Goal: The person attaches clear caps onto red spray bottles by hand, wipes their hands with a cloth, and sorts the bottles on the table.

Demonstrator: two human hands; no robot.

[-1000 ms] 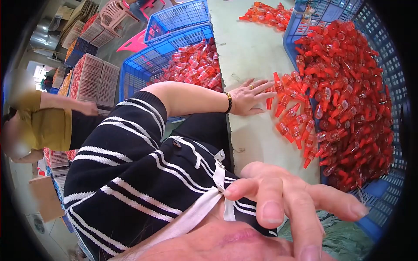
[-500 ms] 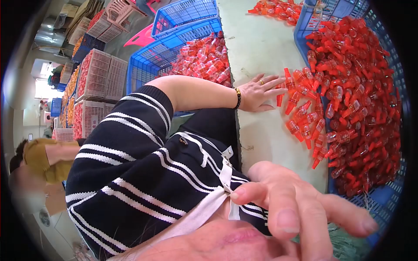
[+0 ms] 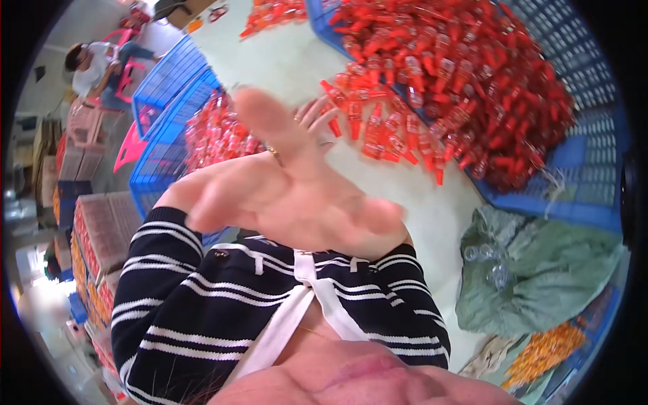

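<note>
My left hand (image 3: 313,116), with a ring and a bracelet, rests on the pale tabletop (image 3: 398,182) with its fingers apart. Its fingertips are beside a loose row of small clear bottles with pointed red caps (image 3: 378,135); whether they touch any is hard to see. Close to the camera, my right hand (image 3: 297,196) is raised with its fingers spread and nothing in it. It is blurred and hides part of my left forearm. A heap of the same red-capped bottles (image 3: 459,74) fills a tilted blue crate at the upper right.
A blue crate (image 3: 150,177) holding red pieces stands left of the table. A green cloth bag (image 3: 533,270) with a few clear pieces on it lies at right, near orange pieces (image 3: 547,351). Stacked crates (image 3: 108,229) line the left; a seated person (image 3: 101,71) is behind.
The view has turned, bringing the green bag and a seated person into sight. My right hand has moved from the lower right to the middle. My left hand stays by the loose bottles.
</note>
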